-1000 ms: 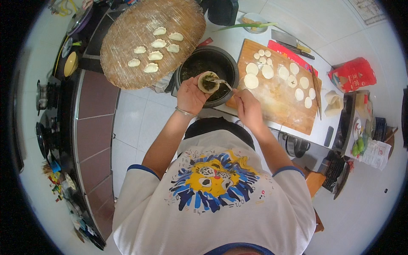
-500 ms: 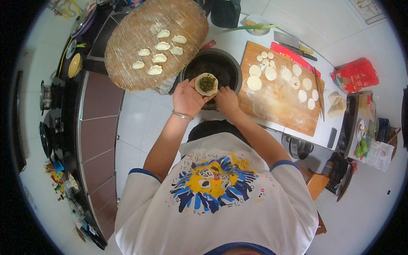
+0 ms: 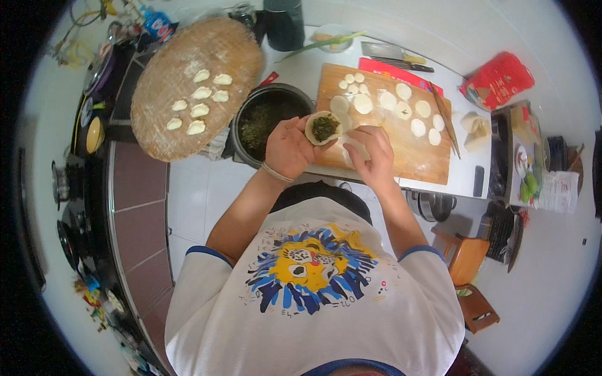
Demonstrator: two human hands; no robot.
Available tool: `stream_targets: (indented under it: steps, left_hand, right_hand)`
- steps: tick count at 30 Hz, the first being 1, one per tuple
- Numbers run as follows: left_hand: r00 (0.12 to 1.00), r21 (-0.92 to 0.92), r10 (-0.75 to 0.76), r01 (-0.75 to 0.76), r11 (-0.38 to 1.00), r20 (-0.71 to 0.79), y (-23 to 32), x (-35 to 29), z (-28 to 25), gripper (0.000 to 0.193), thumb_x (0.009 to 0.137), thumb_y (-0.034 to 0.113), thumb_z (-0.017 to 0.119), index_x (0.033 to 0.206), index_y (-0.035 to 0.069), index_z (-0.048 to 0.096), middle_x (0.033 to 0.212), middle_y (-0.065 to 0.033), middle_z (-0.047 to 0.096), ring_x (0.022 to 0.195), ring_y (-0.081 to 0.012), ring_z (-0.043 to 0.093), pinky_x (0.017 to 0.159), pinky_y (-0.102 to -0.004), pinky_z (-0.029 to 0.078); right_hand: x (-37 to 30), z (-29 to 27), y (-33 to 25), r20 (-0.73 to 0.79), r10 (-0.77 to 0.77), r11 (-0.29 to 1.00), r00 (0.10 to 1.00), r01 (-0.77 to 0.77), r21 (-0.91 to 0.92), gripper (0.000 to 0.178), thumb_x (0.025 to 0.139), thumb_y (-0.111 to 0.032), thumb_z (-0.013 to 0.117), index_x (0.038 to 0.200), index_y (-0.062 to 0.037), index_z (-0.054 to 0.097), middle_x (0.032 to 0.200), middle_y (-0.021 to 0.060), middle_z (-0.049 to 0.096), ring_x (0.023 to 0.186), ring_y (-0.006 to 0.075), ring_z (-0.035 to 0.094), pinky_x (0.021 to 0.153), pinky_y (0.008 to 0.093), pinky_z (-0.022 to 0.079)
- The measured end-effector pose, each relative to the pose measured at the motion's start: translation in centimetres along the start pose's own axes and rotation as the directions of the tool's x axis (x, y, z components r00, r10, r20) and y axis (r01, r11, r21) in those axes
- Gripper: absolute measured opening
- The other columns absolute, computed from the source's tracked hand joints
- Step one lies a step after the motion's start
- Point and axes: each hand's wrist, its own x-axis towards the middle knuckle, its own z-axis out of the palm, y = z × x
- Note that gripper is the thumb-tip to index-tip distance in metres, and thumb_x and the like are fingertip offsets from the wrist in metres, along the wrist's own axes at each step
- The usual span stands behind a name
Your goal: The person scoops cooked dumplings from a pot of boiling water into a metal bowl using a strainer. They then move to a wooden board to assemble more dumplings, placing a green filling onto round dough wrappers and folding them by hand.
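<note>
A round dumpling wrapper (image 3: pixel 308 134) heaped with chopped green filling (image 3: pixel 325 128) rests on the fingers of my left hand (image 3: pixel 290 150), palm up and thumb at its rim. Close to the wrapper's right side is my right hand (image 3: pixel 375 155), its fingers bent and the thumb apart, with nothing visible between them. Both hands are over the near left edge of a floured wooden board (image 3: pixel 411 163), where several flat dough rounds (image 3: pixel 362 104) and a few small dough pieces lie. To the left stands a dark pot (image 3: pixel 236 133) containing green filling.
A round woven tray (image 3: pixel 164 88) with several folded dumplings (image 3: pixel 202 93) stands at the left. A rolling pin (image 3: pixel 444 116) lies along the board's right side. Behind the board are knives (image 3: pixel 401 64), a bowl with a green onion (image 3: pixel 327 41) and a red bag (image 3: pixel 498 81).
My hands have moved right, from over the pot to the board's edge, carrying the filled wrapper. The right hand has come up from beside the pot. The whole view has shifted.
</note>
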Motion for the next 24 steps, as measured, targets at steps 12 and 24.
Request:
stream_targets:
  steps: [12, 24]
  left_hand:
    - [0.958, -0.012, -0.278, 0.280, 0.960, 0.075, -7.6, 5.5, 2.8, 0.045, 0.088, 0.029, 0.032, 0.122, -0.001, 0.040, 0.120, -0.0182, 0.048, 0.113, -0.0292, 0.046, 0.095, -0.0530, 0.034]
    - [0.946, 0.417, -0.292, 0.325, 0.849, -0.143, -11.3, 7.7, 3.1, 0.028, 0.086, 0.015, 0.048, 0.111, 0.002, 0.048, 0.103, -0.0090, 0.058, 0.090, -0.0178, 0.059, 0.076, -0.0344, 0.052]
  right_hand:
    - [-3.9, -7.8, 2.2, 0.038, -0.112, 0.956, 0.993, 0.118, -0.268, 0.024, 0.063, -0.006, 0.064, 0.087, -0.0070, 0.062, 0.088, 0.0040, 0.055, 0.078, 0.0214, 0.052, 0.070, 0.0329, 0.040]
    - [-5.0, -11.2, 3.5, 0.084, -0.125, 0.951, 0.989, 0.144, -0.273, 0.019, 0.061, -0.005, 0.064, 0.080, -0.0057, 0.063, 0.080, 0.0037, 0.056, 0.073, 0.0194, 0.053, 0.063, 0.0304, 0.040]
